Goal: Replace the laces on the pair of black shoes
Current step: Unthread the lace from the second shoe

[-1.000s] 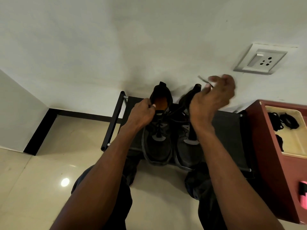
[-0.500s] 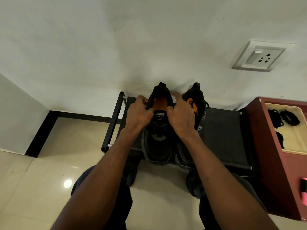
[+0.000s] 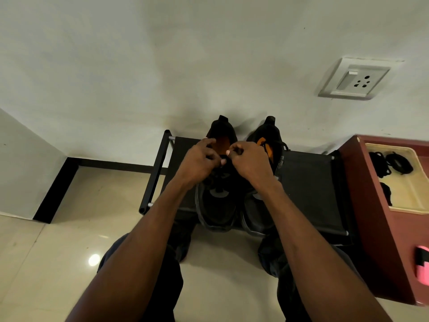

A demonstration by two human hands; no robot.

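Since a second ago the right hand (image 3: 249,162) has dropped to join the left hand (image 3: 199,162), both pinching lace at the left shoe (image 3: 217,201) on the rack (image 3: 311,182); dark lace could slip unnoticed.

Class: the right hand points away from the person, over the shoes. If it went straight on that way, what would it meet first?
Probably the collar of the left shoe, just beyond the right hand; behind it stands the wall. Depth is hard to judge.
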